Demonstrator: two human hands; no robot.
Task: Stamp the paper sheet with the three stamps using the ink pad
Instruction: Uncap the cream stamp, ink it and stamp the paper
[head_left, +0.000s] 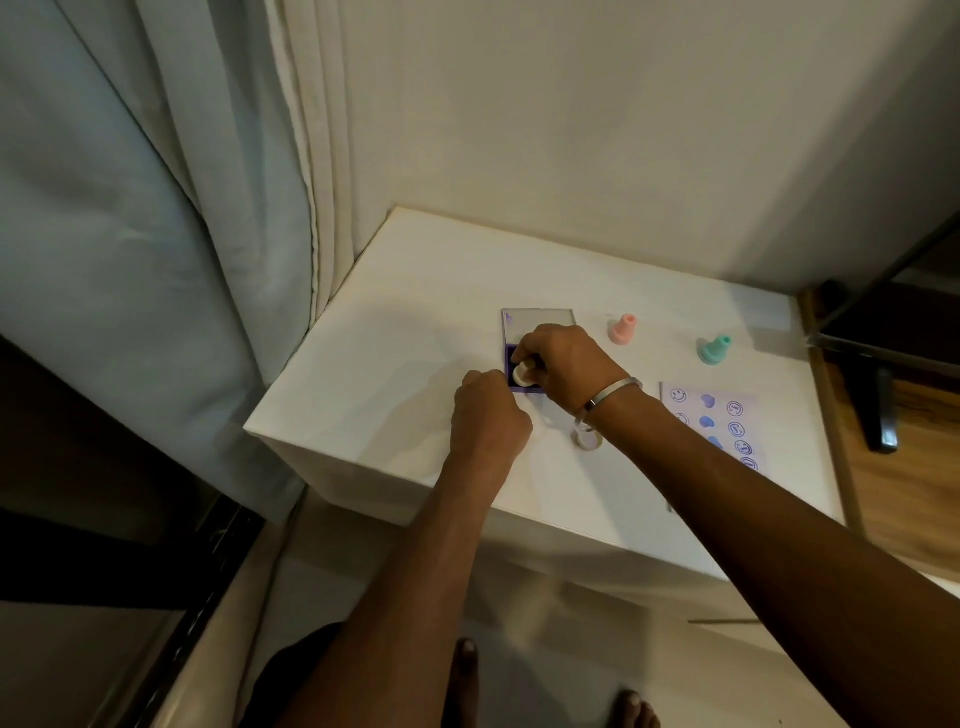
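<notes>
Inking: right hand (558, 364) grips a cream stamp (522, 374), face down on the purple ink pad (511, 364) mid-tabletop. Left hand (488, 410), clenched, seems to steady the pad's near edge; contact unclear. Advised: press flat, lift straight. Paper sheet (711, 423), already printed, lies by the right edge; pink stamp (622, 329) and green stamp (712, 351) stand behind it, apart. A loose ring-shaped cap (589, 439) under the right wrist may snag.

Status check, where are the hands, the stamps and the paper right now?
Right hand presses white stamp on ink pad; left hand steadies pad. Pink stamp, green stamp idle. Paper partly stamped, unobstructed.
</notes>
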